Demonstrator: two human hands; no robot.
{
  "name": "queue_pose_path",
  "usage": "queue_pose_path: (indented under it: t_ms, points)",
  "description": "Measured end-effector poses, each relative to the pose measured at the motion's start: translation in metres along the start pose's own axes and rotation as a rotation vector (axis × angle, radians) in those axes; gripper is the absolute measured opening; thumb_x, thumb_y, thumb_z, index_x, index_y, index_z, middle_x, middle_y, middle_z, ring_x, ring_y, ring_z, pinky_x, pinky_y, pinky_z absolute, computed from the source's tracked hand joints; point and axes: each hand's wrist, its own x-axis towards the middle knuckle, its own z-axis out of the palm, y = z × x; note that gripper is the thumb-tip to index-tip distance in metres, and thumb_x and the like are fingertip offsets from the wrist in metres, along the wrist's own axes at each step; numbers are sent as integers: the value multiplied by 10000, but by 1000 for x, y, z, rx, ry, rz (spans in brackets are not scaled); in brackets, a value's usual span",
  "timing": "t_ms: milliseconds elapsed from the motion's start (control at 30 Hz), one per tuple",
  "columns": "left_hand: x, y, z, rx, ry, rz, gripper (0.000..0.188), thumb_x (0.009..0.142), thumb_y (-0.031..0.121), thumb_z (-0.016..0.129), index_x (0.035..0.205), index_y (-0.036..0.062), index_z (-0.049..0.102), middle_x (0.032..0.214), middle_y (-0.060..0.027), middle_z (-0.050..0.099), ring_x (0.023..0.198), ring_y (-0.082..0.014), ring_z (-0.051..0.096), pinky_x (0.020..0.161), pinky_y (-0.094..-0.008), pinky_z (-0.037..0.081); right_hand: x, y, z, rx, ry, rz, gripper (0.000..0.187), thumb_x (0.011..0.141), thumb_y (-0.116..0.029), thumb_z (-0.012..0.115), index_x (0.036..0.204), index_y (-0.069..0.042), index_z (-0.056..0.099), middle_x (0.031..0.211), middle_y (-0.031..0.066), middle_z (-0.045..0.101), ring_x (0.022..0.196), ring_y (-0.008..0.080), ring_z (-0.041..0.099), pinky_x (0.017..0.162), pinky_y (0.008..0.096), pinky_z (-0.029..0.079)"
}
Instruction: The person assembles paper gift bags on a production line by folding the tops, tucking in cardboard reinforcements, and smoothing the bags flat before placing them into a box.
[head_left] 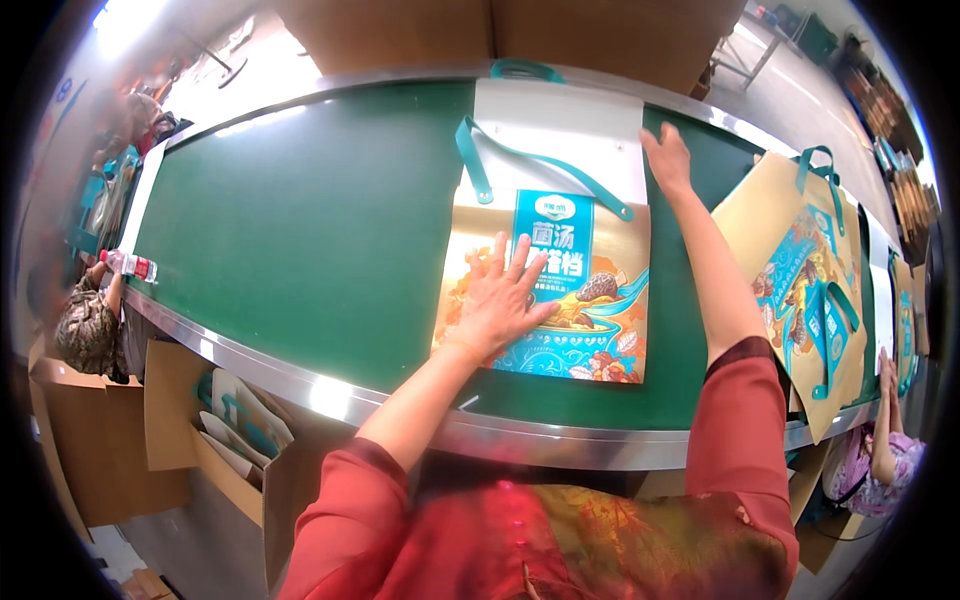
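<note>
A flat gift bag (pixel 470 290) lies on the green belt in front of me, its gold front printed in blue and orange with pictured mushrooms. Its upper part is a white panel (pixel 560 120). One teal handle (pixel 550 160) lies loosely across that panel, and another teal handle (pixel 527 70) sticks out past the far edge. My left hand (pixel 503 295) rests flat on the printed front, fingers spread. At the white panel's right edge is my right hand (pixel 668 158), thumb and fingers apart, the thumb by the edge; some of its fingers are hidden.
More gold bags (pixel 800 270) overlap on the belt at my right. A person's hands (pixel 886 385) reach in beyond them. At the far left another person is beside a bottle (pixel 132 265). Cardboard boxes (pixel 215 450) stand below the metal belt edge (pixel 560 447).
</note>
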Motion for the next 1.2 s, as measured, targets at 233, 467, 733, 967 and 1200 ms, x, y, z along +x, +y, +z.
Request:
queue_pose_path:
  t_ms: [233,467,733,967,1200]
  points:
    - [-5,0,-5,-47,-20,3,714,839,604,496,1395,161,431,1519,-135,251,1404,-391,169,1027,-676,136,-91,-27,17,-669,-351,-419,680,903,-584,383,1423,-148,380,1519,146,249,1393,362,216,1109,535,184]
    - [-1,-4,-4,-24,-14,-3,703,844,596,488,1385,152,438,1508,-139,273,1396,-401,187,1026,-674,152,-91,-31,21,-560,-489,-272,717,909,-616,305,1458,-155,325,1547,146,177,1431,358,99,1142,523,37]
    - [0,-1,-12,-48,-46,-17,680,858,567,481,1386,141,434,1505,-160,267,1395,-419,178,1040,-667,147,37,-13,22,419,-7,223,804,791,-363,688,1391,46,343,1362,199,454,1192,297,486,941,375,415]
    - [-2,3,-17,-101,-72,-40,681,842,553,514,1376,136,444,1506,-154,263,1406,-413,147,1060,-663,96,69,-11,10,869,-401,190,311,770,-72,676,1080,-68,664,859,28,671,822,103,596,697,258,451]
    - [1,4,-17,-78,-98,-50,696,832,554,525,1381,134,442,1512,-148,255,1415,-406,121,1060,-664,85,61,-42,-36,756,-699,67,352,793,-379,668,1000,-96,633,885,20,630,840,121,564,765,270,415]
